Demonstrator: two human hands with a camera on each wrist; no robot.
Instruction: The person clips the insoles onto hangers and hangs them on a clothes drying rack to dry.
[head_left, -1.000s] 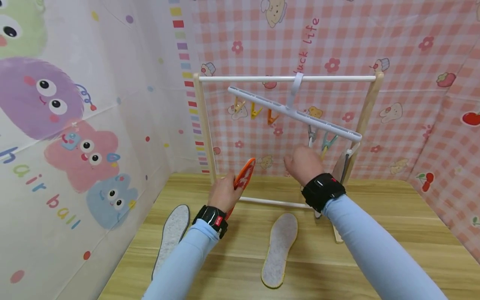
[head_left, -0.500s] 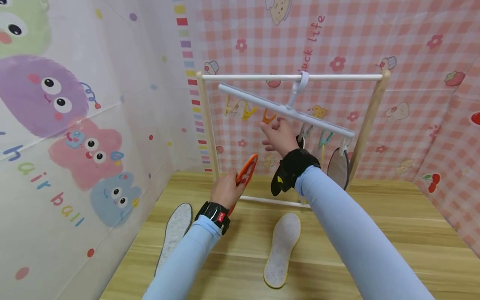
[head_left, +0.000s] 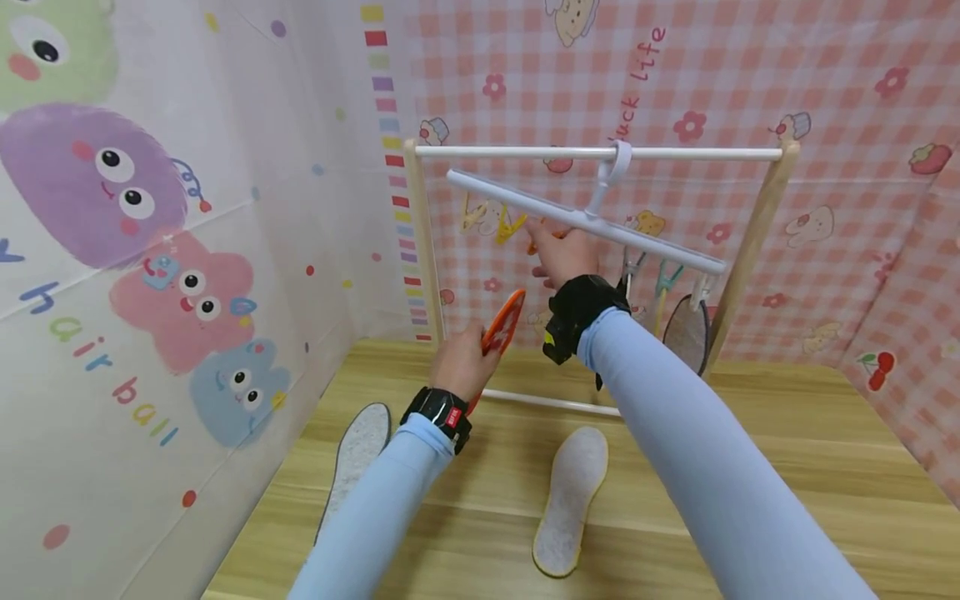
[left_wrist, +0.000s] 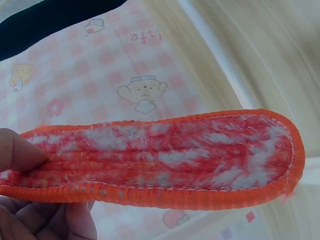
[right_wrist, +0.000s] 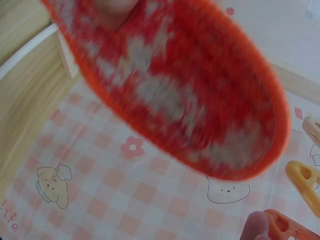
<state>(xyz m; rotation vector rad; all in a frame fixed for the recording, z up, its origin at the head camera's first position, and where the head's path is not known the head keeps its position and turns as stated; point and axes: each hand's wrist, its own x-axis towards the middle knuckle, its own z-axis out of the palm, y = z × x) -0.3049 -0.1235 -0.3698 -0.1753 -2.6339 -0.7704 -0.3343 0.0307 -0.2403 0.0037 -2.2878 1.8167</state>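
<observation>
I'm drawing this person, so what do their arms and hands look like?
They wear long, plain, light blue sleeves. The left strap is black with a small red label; the right strap is black with a yellow bit. The left hand and right hand wear no gloves.

Orange-edged insole (left_wrist: pixel 170 157): fuzzy cloth. Orange clip (right_wrist: pixel 296 228), hanger (head_left: pixel 588 222): smooth plastic. Yellow-edged insole (head_left: pixel 572 500): matt, felt-like. Tabletop (head_left: pixel 465 533): wood-grained.
</observation>
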